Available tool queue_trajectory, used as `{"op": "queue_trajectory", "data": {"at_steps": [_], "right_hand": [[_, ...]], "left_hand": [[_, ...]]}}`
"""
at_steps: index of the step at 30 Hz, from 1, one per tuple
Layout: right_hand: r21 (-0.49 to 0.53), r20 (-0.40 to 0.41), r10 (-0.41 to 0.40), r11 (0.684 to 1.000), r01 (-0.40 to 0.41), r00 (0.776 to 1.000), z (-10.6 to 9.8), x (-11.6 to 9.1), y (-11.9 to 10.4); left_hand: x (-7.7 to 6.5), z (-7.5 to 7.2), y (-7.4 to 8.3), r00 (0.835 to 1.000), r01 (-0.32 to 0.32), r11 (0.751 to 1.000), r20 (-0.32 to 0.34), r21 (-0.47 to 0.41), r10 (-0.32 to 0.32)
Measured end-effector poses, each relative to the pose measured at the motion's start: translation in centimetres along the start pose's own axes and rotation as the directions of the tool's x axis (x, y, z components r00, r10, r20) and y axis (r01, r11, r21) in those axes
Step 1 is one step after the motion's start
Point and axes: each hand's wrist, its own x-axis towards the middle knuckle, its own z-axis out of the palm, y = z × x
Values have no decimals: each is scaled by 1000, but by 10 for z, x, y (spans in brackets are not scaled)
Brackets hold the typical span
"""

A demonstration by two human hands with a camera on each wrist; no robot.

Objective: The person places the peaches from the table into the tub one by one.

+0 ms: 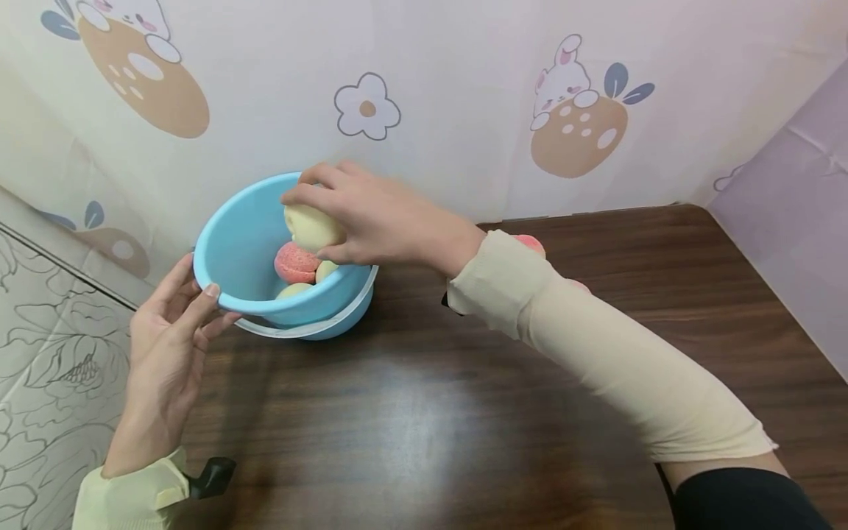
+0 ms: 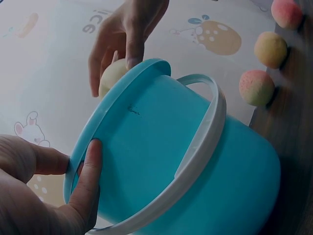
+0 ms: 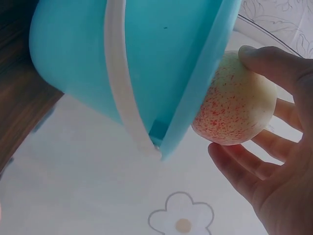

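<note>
Head: blue bucket at nine o'clock. Left hand pinches its rim at eight. Right hand grips cream fruit, smooth, round, at the bucket mouth's two o'clock; rough pink fruit, inside the bucket, at its seven.

Left wrist: three blushed fruits at two o'clock; white handle arcs across bucket.

Right wrist: cream fruit densely red-speckled toward eight o'clock; thumb and fingers curled about it.

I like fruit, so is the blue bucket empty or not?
Not empty: the head view shows a pink fruit and paler ones inside the bucket. How full, I cannot tell.
</note>
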Motion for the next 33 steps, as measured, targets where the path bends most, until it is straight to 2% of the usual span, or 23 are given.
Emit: {"op": "queue_trajectory", "data": {"at_steps": [13,20,26,33], "right_hand": [[9,85,58,998,-59,995,16,17,7],[-51,162,60,997,-52,985,23,33,9],[-133,294,92,990,-55,951,25,50,9],[-153,398,142,984,-87,906,27,59,8]], "left_hand": [[0,-2,-2,1000,-10,1000,-4,-1,10],[0,-4,-2,1000,-10,1000,-1,-25,10],[1,-4,-2,1000,-9,1000,-4,-21,9],[1,-3,-1,1000,-7,1000,6,-17,7]]}}
